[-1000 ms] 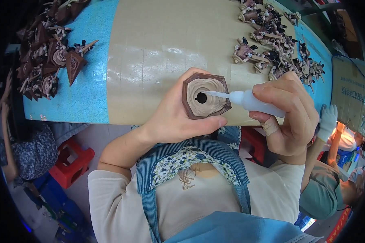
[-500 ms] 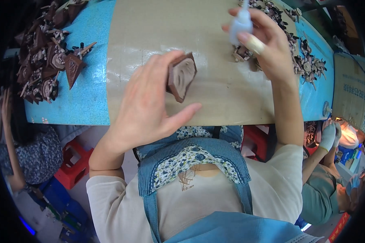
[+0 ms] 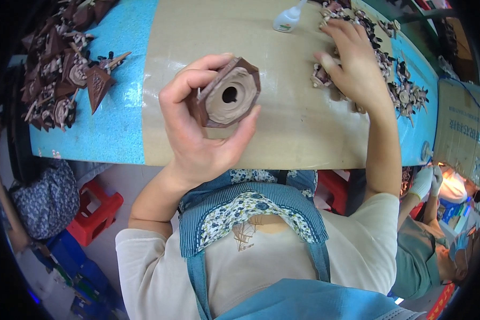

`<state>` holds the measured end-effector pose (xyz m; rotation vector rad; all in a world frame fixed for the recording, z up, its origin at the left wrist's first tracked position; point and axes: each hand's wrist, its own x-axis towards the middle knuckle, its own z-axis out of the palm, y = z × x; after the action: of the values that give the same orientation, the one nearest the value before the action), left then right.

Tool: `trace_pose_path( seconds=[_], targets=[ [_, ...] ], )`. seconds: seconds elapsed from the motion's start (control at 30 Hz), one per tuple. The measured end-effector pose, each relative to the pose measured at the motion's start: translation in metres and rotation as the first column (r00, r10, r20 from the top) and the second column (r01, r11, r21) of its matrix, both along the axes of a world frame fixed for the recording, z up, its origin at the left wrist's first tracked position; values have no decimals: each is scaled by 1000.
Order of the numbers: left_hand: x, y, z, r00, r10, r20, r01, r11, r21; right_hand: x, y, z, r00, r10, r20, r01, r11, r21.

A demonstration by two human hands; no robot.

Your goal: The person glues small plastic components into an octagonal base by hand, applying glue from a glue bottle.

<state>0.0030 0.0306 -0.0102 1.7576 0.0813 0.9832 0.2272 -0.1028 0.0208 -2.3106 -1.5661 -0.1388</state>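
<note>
- L hand (image 3: pixel 194 117): grips brown hollow pc. (image 3: pixel 244 96); may slip if grip loosens.
- R hand (image 3: pixel 354 69): spread nr. figurines (image 3: pixel 402 88), contact unclear; crowding may cause snags.

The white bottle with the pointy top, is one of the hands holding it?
No, the white bottle sits on the table, apart from both the left hand and the right hand.

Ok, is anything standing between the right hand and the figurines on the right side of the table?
Nothing visible does: the right hand is over the figurine pile; whether it touches, I cannot tell. The white bottle sits off to its left, out of the way.
</note>
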Motion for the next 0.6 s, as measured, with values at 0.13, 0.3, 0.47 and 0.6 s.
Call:
trace_pose_path(
  seconds=[0.13,0.3,0.47,0.6],
  targets=[
    [7,-10,2,996,84,41,-86,996,27,-10,-25,0,985,58,166,-31,987,-158],
    [19,-16,1,977,128,169,-137,990,37,-21,-30,8,997,58,53,-51,990,-129],
    [22,-22,1,960,154,232,-161,987,10,-41,-33,11,975,9,-220,-20,999,-48],
    [21,-24,2,962,138,235,-133,990,-39,-47,-32,23,867,-32,-497,88,992,90]
  ],
)
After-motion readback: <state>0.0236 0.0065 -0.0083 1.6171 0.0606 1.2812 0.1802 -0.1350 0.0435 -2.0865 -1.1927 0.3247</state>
